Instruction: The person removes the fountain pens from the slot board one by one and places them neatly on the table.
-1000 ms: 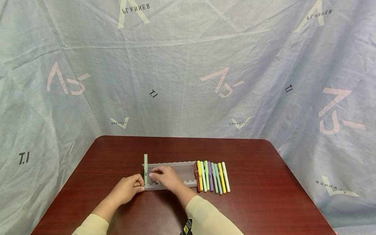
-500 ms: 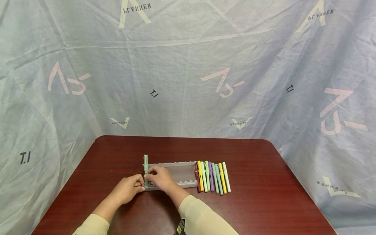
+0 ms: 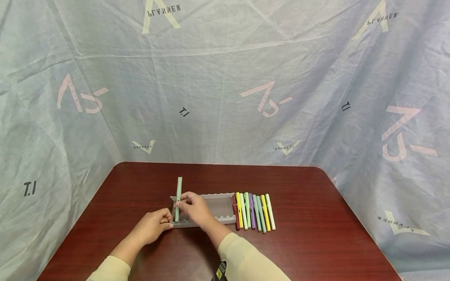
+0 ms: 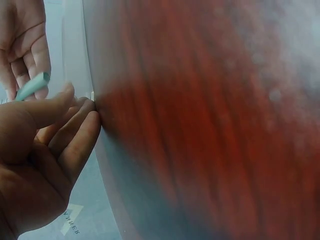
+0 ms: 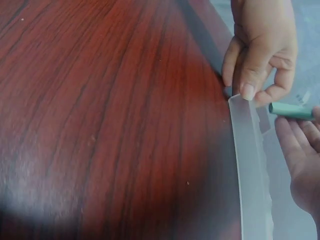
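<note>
Nearest to the person, two cream sleeves (image 3: 242,257) reach forward over the dark red wooden table (image 3: 309,249). Just beyond them the left hand (image 3: 152,226) rests at the near left corner of a frosted, translucent pen tray (image 3: 218,208), fingers curled so that the tips and thumb pinch that corner; the right wrist view shows the thumbnail pressed against the top of the tray wall (image 5: 247,150). Beside it the right hand (image 3: 195,208) grasps a pale green pen (image 3: 178,199) between thumb and fingertips — the pen stands nearly upright over the left end of the tray, its lower end down near the tray's near edge and its top leaning slightly away and to the right. Whether the lower end touches the tray I cannot tell. In the left wrist view the pen's rounded end (image 4: 32,87) shows between the two hands, the picture otherwise blurred.

Further right, touching the tray's right end, a row of pens (image 3: 254,210) lies flat on the table side by side: dark red, yellow, light green, purple, two grey-green, yellow again and a pale one at the far right. The tray's scalloped rear wall (image 3: 214,195) runs just behind the hands.

Behind the table — on all sides — hangs a pale grey-blue cloth backdrop (image 3: 225,97) printed with pink marks and mirrored lettering.
</note>
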Demonstrator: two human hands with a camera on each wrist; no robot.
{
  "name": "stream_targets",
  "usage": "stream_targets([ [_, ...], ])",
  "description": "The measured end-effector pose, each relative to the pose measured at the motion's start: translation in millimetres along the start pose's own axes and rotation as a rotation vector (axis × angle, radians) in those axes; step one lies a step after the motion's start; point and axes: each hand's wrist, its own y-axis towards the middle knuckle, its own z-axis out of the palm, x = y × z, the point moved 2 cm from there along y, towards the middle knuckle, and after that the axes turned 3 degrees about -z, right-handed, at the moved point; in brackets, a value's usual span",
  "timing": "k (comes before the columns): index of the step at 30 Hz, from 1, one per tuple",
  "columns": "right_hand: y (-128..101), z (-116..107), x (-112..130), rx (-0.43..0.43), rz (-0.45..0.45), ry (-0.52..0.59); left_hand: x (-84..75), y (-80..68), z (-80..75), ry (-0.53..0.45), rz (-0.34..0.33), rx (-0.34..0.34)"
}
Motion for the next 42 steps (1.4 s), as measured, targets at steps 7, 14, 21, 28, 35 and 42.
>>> stream_targets([
  [7, -6, -11, -6, 0.022, 0.053, 0.114, 0.4, 1.6, 0.2, 0.008, 0.014, -0.015],
  [14, -12, -26, -11, 0.008, 0.078, 0.139, 0.2, 1.5, 0.5, 0.001, -0.001, -0.019],
  [21, -17, -40, -13, 0.022, 0.070, 0.114, 0.2, 0.3, 0.3, 0.002, -0.002, -0.013],
  [28, -21, -53, -17, 0.009, 0.075, 0.121, 0.1, 0.2, 0.5, 0.003, 0.001, -0.018],
  [35, -28, -64, -10, 0.005, 0.075, 0.086, 0.4, 0.0, -0.1, 0.007, 0.014, -0.024],
  [42, -31, -73, -14, -0.010, 0.081, 0.103, -1.9, -2.4, -1.2, -0.003, 0.019, -0.023],
])
